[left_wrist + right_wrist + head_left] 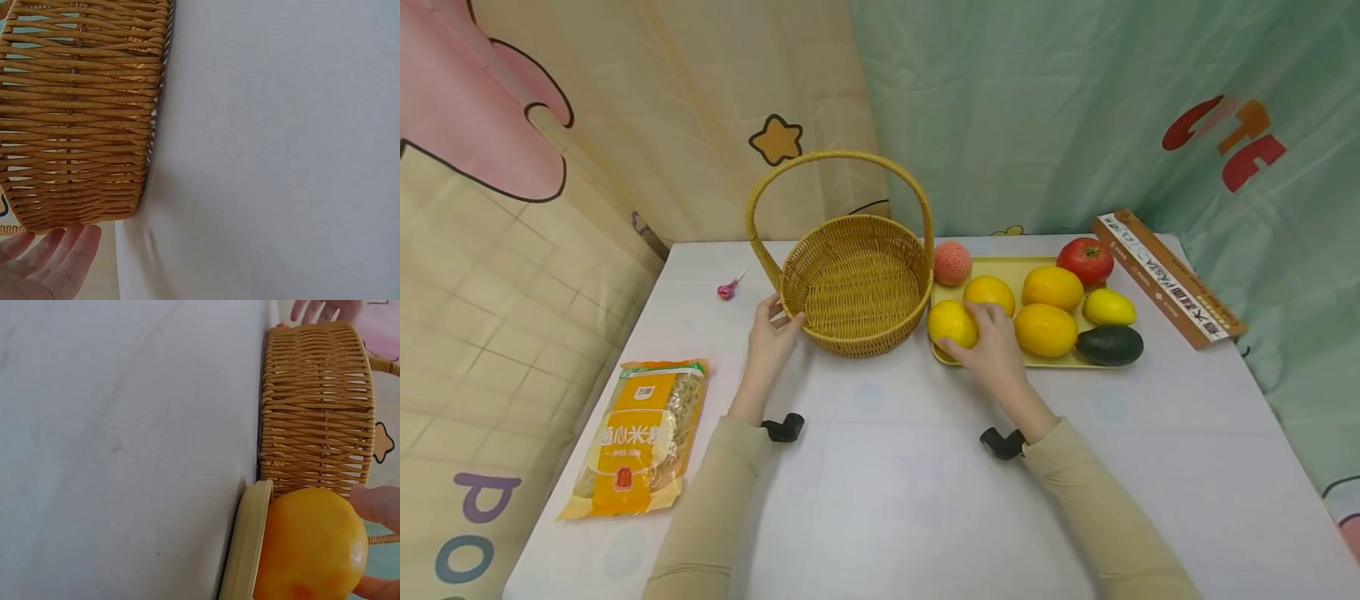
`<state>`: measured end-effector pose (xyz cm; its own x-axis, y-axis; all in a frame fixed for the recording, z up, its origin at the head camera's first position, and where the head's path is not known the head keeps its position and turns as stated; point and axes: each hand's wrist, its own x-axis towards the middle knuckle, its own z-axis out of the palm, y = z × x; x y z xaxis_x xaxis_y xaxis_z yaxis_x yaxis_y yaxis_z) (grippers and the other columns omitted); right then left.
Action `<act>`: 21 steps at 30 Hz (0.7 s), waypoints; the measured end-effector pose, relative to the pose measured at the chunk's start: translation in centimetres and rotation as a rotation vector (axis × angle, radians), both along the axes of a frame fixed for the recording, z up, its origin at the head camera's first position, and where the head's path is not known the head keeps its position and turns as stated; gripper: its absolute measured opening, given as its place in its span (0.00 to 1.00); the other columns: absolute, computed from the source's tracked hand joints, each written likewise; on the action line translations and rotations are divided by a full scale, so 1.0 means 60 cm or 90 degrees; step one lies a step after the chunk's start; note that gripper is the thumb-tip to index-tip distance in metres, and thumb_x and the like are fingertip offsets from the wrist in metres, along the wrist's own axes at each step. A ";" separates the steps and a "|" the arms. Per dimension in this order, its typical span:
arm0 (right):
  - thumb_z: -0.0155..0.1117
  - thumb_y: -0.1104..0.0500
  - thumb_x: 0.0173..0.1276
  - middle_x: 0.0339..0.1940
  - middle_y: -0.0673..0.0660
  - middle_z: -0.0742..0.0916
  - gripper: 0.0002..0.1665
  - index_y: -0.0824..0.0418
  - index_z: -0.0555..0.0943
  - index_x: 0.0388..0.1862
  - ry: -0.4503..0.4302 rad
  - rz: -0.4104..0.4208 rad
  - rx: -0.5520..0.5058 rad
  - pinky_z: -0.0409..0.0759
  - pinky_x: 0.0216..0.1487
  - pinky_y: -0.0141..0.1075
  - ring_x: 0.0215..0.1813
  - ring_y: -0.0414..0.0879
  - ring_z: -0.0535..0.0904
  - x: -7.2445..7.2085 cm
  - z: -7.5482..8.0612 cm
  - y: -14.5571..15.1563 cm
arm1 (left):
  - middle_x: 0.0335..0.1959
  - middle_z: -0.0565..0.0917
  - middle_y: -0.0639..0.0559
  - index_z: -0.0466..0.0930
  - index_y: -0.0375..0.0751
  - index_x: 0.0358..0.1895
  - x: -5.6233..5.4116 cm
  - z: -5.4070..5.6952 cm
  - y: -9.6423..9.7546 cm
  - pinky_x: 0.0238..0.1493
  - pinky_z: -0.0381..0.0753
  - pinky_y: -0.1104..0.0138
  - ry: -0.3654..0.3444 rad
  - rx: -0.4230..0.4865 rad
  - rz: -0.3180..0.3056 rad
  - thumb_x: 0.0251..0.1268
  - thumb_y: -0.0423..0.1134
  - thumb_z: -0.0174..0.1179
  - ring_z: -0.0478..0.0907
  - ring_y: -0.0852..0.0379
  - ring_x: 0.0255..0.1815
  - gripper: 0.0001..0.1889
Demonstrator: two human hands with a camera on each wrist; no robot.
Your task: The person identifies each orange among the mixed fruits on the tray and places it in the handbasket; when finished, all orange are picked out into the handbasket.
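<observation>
A wicker basket (868,292) with a tall arched handle stands near the back of the table, nothing inside it. My left hand (772,337) is at its left side; in the left wrist view the nearly straight fingers (78,256) touch the woven wall. To the basket's right, my right hand (996,346) grips a round yellow fruit (950,323) at the front left of a pale yellow tray (1003,265). Thumb and fingers lie on either side of this fruit, which shows an orange blush in the right wrist view.
Around the tray are several more yellow fruits (1051,331), a red fruit (1086,260), a dark green avocado (1109,345) and a rough pink ball (952,263). A pasta box (1168,277) lies right, a lollipop (727,291) and a noodle bag (640,437) left.
</observation>
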<state>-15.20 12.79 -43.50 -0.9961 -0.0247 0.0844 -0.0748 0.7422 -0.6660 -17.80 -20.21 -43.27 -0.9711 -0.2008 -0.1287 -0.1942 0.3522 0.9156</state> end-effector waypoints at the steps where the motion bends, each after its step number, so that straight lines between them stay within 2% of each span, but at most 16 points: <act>1: 0.71 0.48 0.62 0.65 0.67 0.70 0.43 0.64 0.67 0.71 -0.001 -0.003 -0.001 0.70 0.69 0.57 0.65 0.64 0.65 -0.001 -0.001 -0.001 | 0.74 0.62 0.38 0.50 0.41 0.77 0.000 -0.001 0.001 0.60 0.82 0.52 -0.006 0.008 0.002 0.72 0.41 0.57 0.68 0.42 0.69 0.35; 11: 0.74 0.49 0.58 0.64 0.66 0.69 0.46 0.64 0.67 0.71 -0.005 -0.039 0.012 0.72 0.64 0.57 0.62 0.64 0.66 0.001 -0.007 -0.013 | 0.73 0.62 0.38 0.52 0.38 0.75 -0.002 -0.003 0.010 0.66 0.78 0.53 -0.019 0.108 0.044 0.72 0.36 0.55 0.69 0.44 0.70 0.33; 21: 0.77 0.52 0.55 0.62 0.68 0.69 0.46 0.65 0.66 0.69 -0.008 -0.069 -0.025 0.71 0.67 0.57 0.61 0.65 0.67 0.006 -0.016 -0.022 | 0.72 0.62 0.37 0.53 0.36 0.74 -0.002 -0.006 0.015 0.67 0.78 0.57 -0.022 0.124 0.063 0.71 0.32 0.54 0.68 0.44 0.69 0.32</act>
<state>-14.83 11.49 -44.46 -0.9938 0.0865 0.0705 0.0133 0.7191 -0.6948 -17.91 -19.34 -43.66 -0.9425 -0.2624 -0.2071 -0.2512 0.1470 0.9567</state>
